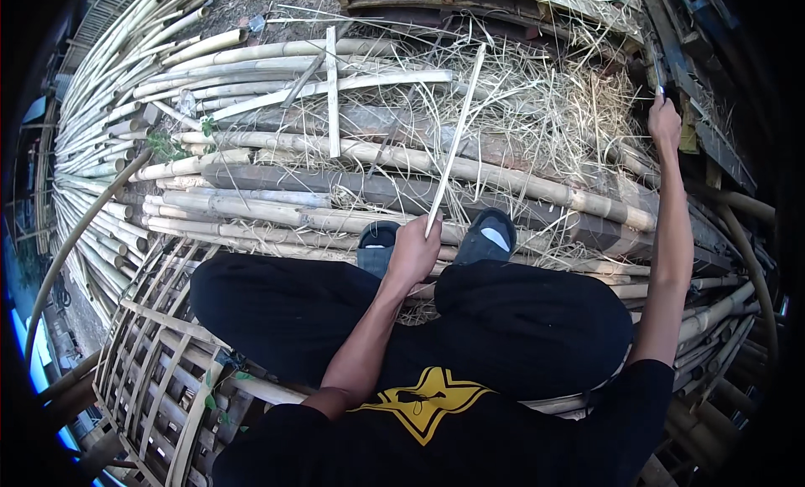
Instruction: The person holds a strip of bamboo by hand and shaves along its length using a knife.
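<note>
Plainly, pale strip (459, 135) in left hand (413, 251), well apart from right hand (664, 123).

Pale strip (457, 140): lower end hidden in left hand (415, 250); object (660, 90) in right hand (665, 122) too small to tell.

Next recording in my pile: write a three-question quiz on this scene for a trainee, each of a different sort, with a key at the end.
1. What does the left hand hold?
2. True or false: the slatted frame is at the picture's lower right.
3. Where is the right hand?
A) down on a knee
B) stretched out to the far right
C) beside the left hand

Key
1. A long, thin, pale strip.
2. False: the slatted frame is at the lower left.
3. B
</note>
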Motion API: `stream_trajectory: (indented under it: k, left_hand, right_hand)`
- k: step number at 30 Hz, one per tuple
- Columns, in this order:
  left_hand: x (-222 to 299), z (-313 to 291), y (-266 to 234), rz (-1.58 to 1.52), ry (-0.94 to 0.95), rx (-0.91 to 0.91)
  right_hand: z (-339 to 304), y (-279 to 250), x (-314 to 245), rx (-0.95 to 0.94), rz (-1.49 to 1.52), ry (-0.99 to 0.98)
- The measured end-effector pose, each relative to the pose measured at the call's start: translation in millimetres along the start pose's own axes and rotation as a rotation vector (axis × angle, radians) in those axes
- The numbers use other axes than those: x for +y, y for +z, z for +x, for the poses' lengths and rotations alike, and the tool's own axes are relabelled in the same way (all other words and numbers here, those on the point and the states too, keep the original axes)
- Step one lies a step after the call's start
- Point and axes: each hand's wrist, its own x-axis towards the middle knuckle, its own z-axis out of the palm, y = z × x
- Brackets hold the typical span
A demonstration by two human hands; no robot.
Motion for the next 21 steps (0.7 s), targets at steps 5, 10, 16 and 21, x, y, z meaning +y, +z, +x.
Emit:
stream_trajectory:
  k: [5, 10, 16, 21]
  left_hand:
    - [7.0, 3.2, 1.7, -0.001, 0.062, -0.002]
    - [10.6, 8.2, 10.3, -0.252, 0.013, -0.046]
    - [-1.5, 14.6, 18.4, -0.315, 0.079, -0.027]
    - [-1.6, 17.3, 15.8, -0.323, 0.069, -0.008]
  right_hand:
    - [-102.6, 31.6, -32.6, -0.529, 0.584, -0.158]
    - [-242.7, 12.2, -105.5, -1.017, 1.208, 0.014]
    - [-296.3, 24.5, -135.9, -1.141, 1.302, -0.018]
    - [-318.0, 35.5, -129.2, -0.747, 0.824, -0.561]
